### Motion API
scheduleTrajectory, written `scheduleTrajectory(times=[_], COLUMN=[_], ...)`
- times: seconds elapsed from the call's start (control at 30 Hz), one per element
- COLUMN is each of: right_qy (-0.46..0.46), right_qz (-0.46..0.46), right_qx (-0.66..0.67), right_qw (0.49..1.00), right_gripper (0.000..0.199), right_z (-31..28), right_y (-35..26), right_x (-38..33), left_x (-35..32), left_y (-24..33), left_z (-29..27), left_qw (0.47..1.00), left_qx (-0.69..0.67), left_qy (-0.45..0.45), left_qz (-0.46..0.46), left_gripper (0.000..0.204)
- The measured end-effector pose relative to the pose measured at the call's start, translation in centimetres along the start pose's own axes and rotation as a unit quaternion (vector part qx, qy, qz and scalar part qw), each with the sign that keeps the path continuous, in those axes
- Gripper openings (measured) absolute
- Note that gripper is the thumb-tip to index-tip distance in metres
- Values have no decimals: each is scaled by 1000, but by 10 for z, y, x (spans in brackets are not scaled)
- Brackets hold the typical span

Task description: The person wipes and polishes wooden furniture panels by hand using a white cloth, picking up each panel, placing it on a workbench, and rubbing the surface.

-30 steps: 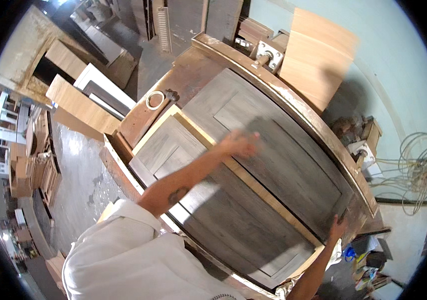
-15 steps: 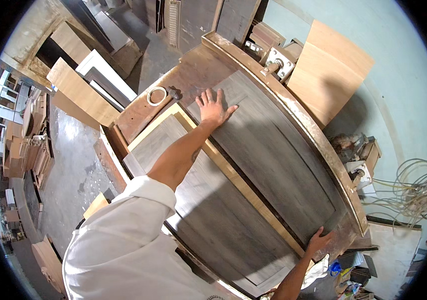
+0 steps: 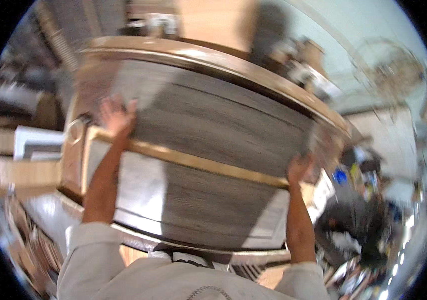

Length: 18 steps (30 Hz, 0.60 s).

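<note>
Since the earlier frame the left hand [image 3: 117, 114] has shifted to the left end of the grey panel [image 3: 213, 125], and the view has swung so the panel now fills the middle.

Left hand lies flat on the panel's left end, fingers spread. Right hand [image 3: 299, 169] grips the right edge – fingers blurred, their set cannot be told. The panel lies across a second grey board [image 3: 188, 200], a pale wooden strip [image 3: 193, 160] between them. Motion blur smears the whole frame – the bench clutter at right [image 3: 358, 185] cannot be made out, and both forearms are partly cut off by the pale sleeves [image 3: 93, 250].
</note>
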State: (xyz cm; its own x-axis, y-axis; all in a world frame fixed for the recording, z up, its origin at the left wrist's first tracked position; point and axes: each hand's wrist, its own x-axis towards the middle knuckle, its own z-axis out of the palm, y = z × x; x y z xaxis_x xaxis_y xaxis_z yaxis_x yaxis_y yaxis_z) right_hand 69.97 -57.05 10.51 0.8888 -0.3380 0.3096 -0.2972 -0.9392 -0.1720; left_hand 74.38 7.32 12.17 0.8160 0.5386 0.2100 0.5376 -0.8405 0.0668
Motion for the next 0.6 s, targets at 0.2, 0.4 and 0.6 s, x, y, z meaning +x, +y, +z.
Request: scheduleTrajectory(times=[0.2,0.4,0.6], right_qy=[-88,-91,-70], right_qz=[149,153,166], right_qx=[-74,-65,-57], right_qw=[982,982,982], right_gripper=[66,68,70], right_z=[-34,-35,-32], right_y=[-31,-37,-32], right_x=[8,8,5], left_x=[6,7,8], left_y=[4,-14,-8], left_z=[4,5,2], left_qw=[999,999,999], left_qx=[34,-17,-4], left_qy=[-22,-34,-37], left_qz=[12,14,7], left_gripper=[81,85,84])
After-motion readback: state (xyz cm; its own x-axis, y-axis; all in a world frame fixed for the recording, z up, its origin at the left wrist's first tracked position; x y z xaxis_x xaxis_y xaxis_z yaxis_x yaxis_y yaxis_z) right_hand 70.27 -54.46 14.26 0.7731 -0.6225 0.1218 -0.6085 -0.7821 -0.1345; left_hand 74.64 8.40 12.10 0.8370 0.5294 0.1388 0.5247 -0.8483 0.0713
